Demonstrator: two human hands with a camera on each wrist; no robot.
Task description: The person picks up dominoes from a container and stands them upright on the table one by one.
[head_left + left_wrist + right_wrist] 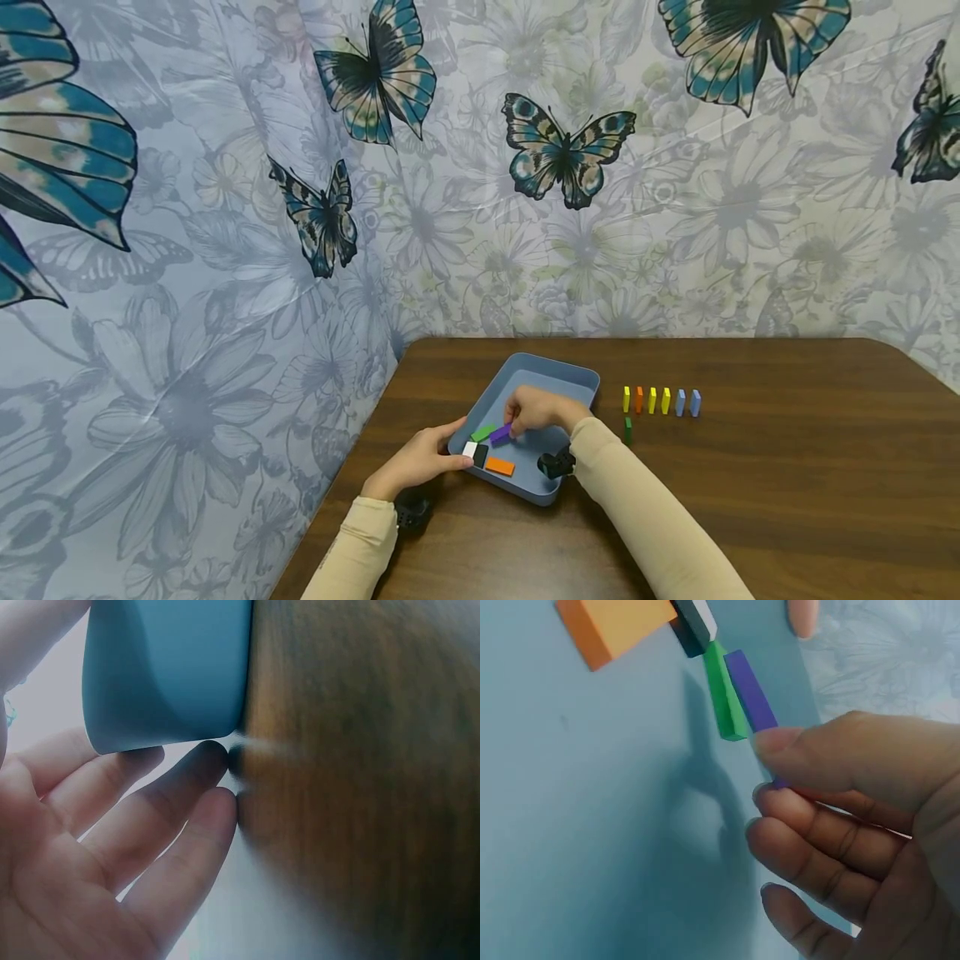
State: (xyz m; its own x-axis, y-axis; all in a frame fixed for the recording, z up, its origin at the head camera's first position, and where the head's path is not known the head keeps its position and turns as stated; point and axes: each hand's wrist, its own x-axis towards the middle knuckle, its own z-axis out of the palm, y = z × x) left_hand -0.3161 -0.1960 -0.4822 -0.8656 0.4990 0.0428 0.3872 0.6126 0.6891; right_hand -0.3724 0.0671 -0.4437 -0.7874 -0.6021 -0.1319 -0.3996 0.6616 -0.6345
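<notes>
My right hand [542,410] reaches inside the blue tray [557,364] and pinches one end of a purple domino [751,691] between thumb and fingertips. Beside it a green domino [724,697] lies on the tray floor, close along the purple one in the right wrist view. My left hand [423,457] grips the tray's near left side, thumb over the rim and fingers against the outer wall [169,675]. Near that thumb are a white domino [469,450], a black domino [481,455] and an orange domino [500,467].
Right of the tray, a row of upright yellow, orange and blue dominoes [665,401] stands on the brown wooden table [787,483]. One dark green domino [627,430] stands in front of the row's left end. A butterfly-patterned cloth [465,250] hangs behind the table.
</notes>
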